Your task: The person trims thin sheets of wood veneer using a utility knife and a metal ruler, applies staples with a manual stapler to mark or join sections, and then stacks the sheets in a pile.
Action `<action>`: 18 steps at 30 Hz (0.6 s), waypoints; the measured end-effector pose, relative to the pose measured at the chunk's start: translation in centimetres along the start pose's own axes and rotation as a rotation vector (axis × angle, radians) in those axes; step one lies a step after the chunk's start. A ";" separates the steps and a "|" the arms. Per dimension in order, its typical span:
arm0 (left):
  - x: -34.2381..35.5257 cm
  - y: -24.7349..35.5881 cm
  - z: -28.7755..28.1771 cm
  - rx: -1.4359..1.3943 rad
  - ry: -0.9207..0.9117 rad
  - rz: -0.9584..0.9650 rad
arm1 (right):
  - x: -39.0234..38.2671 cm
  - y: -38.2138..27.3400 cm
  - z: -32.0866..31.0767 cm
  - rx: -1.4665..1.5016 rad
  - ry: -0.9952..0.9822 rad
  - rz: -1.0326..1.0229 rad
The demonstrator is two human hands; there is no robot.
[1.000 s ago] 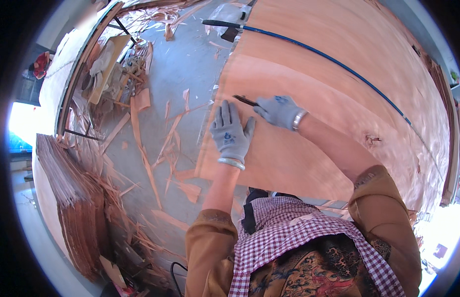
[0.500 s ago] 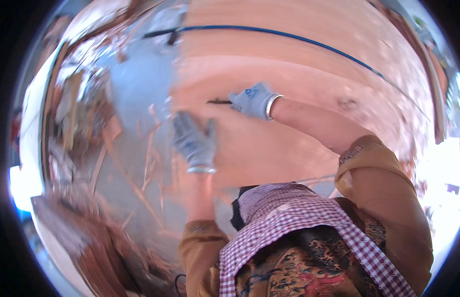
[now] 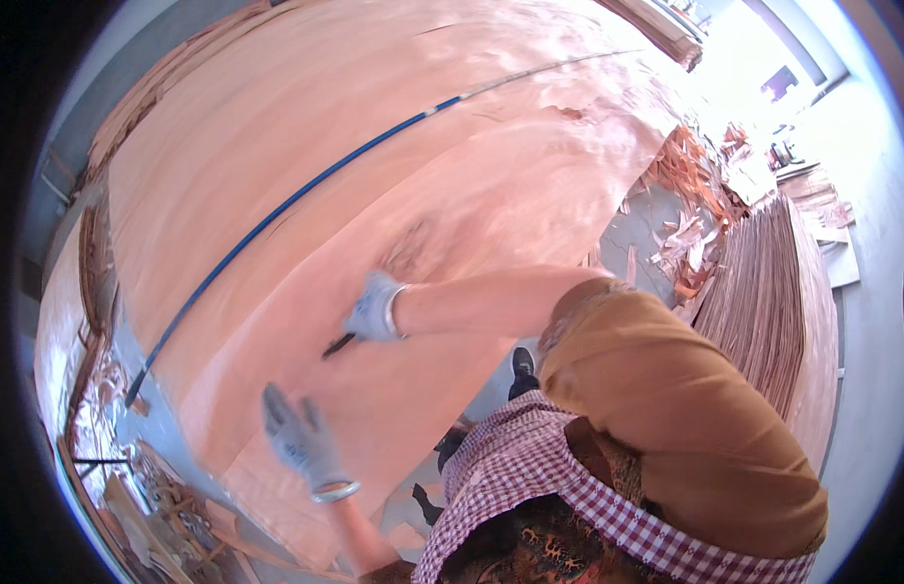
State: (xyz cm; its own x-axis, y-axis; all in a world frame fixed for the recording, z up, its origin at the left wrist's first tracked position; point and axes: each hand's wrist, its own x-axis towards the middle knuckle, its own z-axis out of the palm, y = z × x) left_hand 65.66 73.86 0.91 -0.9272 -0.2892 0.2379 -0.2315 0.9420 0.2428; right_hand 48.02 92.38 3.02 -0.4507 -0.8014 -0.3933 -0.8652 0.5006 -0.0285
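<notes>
My left hand, in a grey glove with a bracelet at the wrist, is open, fingers stretched over the pale pinkish veneer sheet; whether it presses on it is hard to tell. Above and right of it, my gloved right hand is closed on a dark, narrow knife-like tool, whose tip points down-left at the sheet. Farther across the sheet lies a long blue rod with a pale end section. A rough darker patch shows in the veneer beyond my right hand.
Stacked veneer stands at the right, beside heaps of torn strips. More scraps and a black metal frame sit at the lower left. My shoe is on the grey floor past the sheet's near edge.
My head has swung to the right, so the sheet and rod now slant across the view and the right-hand stack shows. My hands are farther apart, the right still gripping the tool.
</notes>
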 end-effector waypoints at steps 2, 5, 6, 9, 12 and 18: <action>1.5 6.1 -0.2 0.077 -0.198 -0.097 | -1.4 1.6 -1.2 -0.020 -0.064 -0.001; 1.8 8.7 1.1 0.184 -0.326 -0.149 | -5.5 8.9 0.0 -0.038 -0.067 0.018; 1.4 8.3 1.4 0.194 -0.321 -0.137 | -6.9 11.7 1.0 -0.039 -0.053 0.023; 0.6 5.1 4.1 0.001 -0.265 -0.235 | -12.9 21.4 2.9 -0.043 -0.127 0.057; 0.9 -0.6 6.5 -0.454 -0.231 -0.507 | -18.9 28.9 2.5 -0.081 -0.172 0.111; 7.9 20.2 9.5 -0.139 -0.329 -0.081 | -21.8 34.6 7.0 -0.025 -0.161 0.166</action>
State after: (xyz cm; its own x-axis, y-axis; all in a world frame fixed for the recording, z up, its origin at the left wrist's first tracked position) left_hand 50.87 92.22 -1.22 -0.9578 -0.2703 -0.0975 -0.2869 0.8796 0.3794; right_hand 29.44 129.44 4.15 -0.5478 -0.6452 -0.5326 -0.7884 0.6111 0.0704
